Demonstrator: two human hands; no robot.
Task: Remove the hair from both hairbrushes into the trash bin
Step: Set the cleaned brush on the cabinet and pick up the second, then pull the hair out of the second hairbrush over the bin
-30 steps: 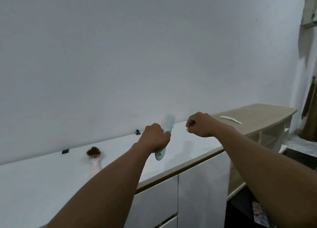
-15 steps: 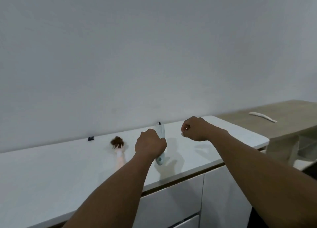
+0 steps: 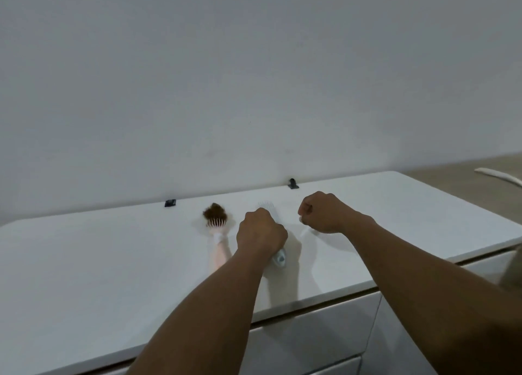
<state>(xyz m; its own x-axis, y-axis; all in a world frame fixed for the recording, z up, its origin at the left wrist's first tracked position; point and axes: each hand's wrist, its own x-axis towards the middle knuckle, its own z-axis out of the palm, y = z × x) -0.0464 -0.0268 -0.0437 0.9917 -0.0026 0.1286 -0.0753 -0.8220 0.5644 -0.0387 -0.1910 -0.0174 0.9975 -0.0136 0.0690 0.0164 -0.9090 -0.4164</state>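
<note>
Hairbrushes: two, both over the white counter (image 3: 84, 275).
Pink hairbrush (image 3: 217, 227): lies on the counter left of the hands — a clump of brown hair (image 3: 214, 212) sits in its bristles.
Left hand (image 3: 261, 233): fist closed round the pale green hairbrush (image 3: 278, 257), handle end poking out below, bristles above.
Right hand (image 3: 322, 212): fingers curled into a fist just right of the green brush — whether it pinches anything, cannot tell.
Far right: a wooden top (image 3: 466, 182) with a white strip (image 3: 497, 175).
</note>
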